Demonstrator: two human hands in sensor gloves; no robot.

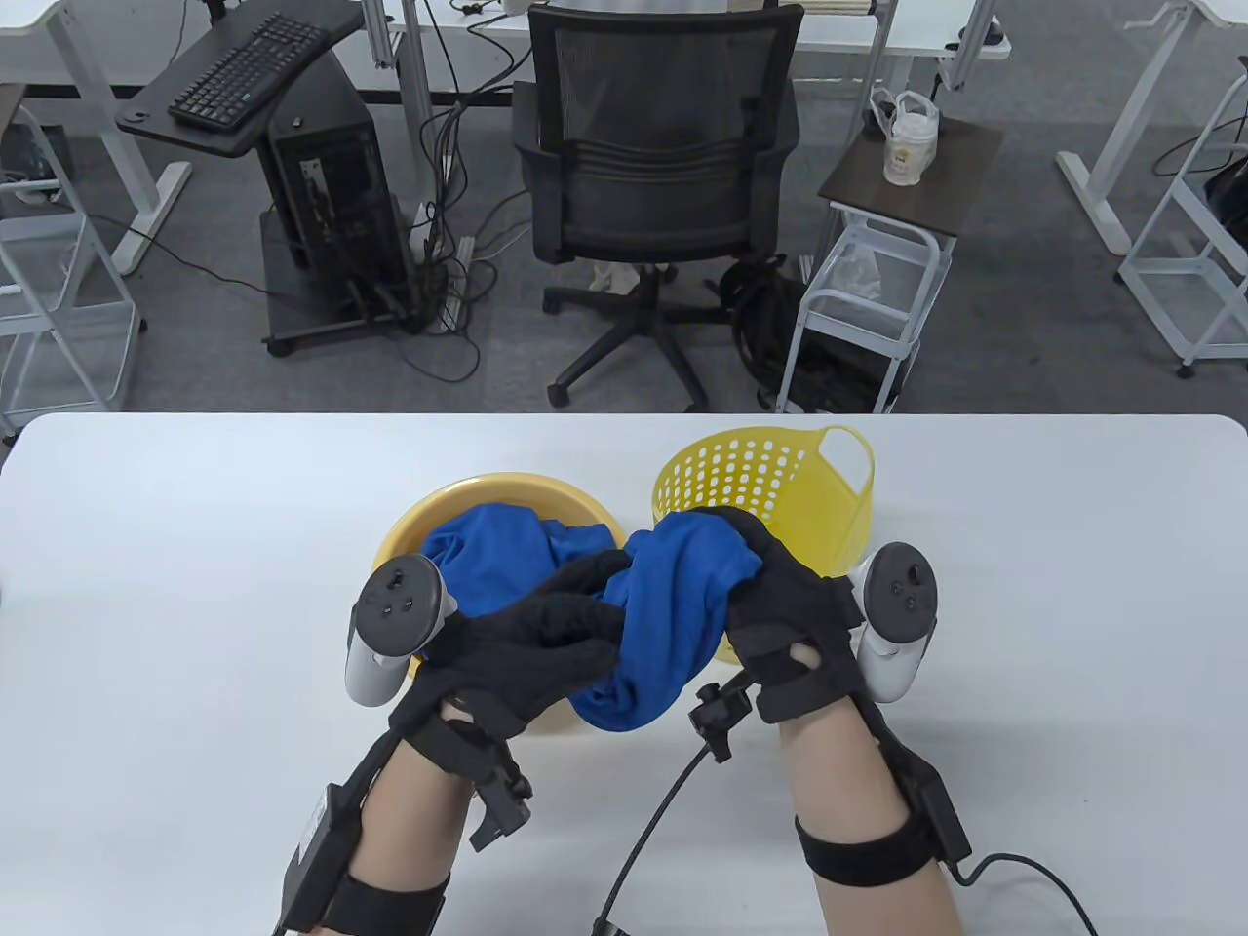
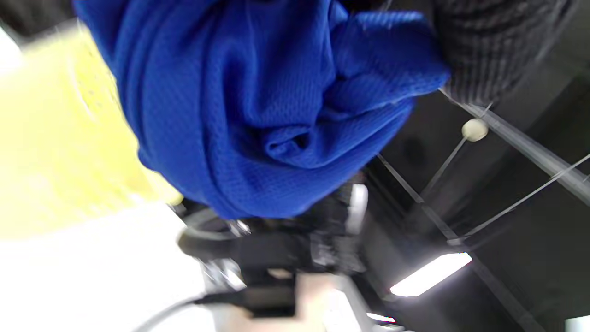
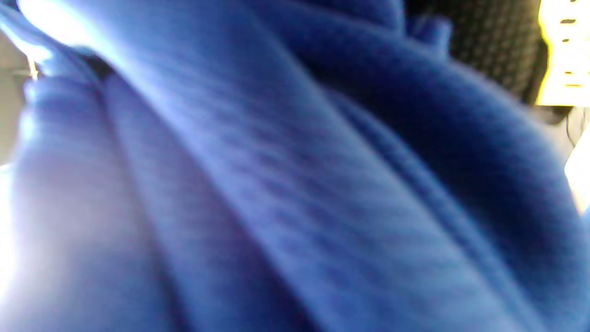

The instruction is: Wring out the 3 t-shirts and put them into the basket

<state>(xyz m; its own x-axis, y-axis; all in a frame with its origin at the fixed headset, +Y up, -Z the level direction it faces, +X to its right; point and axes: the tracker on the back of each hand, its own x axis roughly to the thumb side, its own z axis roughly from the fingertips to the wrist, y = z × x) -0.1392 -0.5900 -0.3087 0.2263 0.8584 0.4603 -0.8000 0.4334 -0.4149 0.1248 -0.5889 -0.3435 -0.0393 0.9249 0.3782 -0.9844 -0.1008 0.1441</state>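
Observation:
A blue t-shirt (image 1: 673,604) is bunched into a thick roll above the table, between a yellow bowl (image 1: 409,531) and a yellow perforated basket (image 1: 770,478). My left hand (image 1: 546,634) grips its lower left part, fingers curled round the cloth. My right hand (image 1: 770,595) grips its upper right end in front of the basket. More blue cloth (image 1: 497,546) lies in the bowl. The left wrist view shows the twisted blue t-shirt (image 2: 258,106) close up beside the bowl (image 2: 50,152). Blurred blue cloth (image 3: 276,184) fills the right wrist view, with a sliver of the basket (image 3: 564,50) at the top right.
The white table (image 1: 195,585) stretches to both sides of the bowl and basket. A cable (image 1: 653,819) hangs from my right glove over the table's front. Beyond the far edge stand an office chair (image 1: 663,175) and a small white cart (image 1: 877,292).

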